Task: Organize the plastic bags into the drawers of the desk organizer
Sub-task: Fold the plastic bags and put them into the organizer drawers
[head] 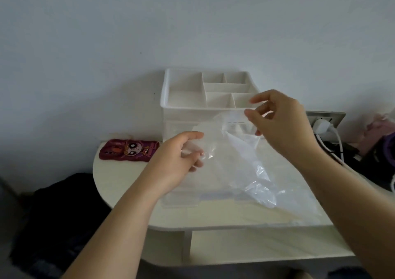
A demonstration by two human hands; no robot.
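We hold one clear plastic bag (245,161) up between us and the white desk organizer (165,99), which stands at the far side of the tabletop (128,182). Our left grip (177,161) has its fingers curled, pinching the bag's left edge between thumb and fingertips. Our right grip (282,124), higher and just in front of the organizer's right corner, looks to have the upper edge pinched between thumb and forefinger, the other fingers loosely bent. The bag's tail hangs down to the right and rests on the tabletop near us.

The drawers sit under the open top tray, mostly hidden behind the film, so we cannot tell whether any is pulled out.

In our judgement the main risks are these:
- The film is thin and slick, so a light pinch may let a corner slide free and the bag collapse.
- Both grips are busy, so freeing one to work a drawer leaves the bag dangling.
- Stuffed in loose, it would likely puff up and catch in the drawer as it closes.
- A wide leftward sweep could nudge the phone in its maroon cartoon case (128,152), which lies by the tabletop's left edge
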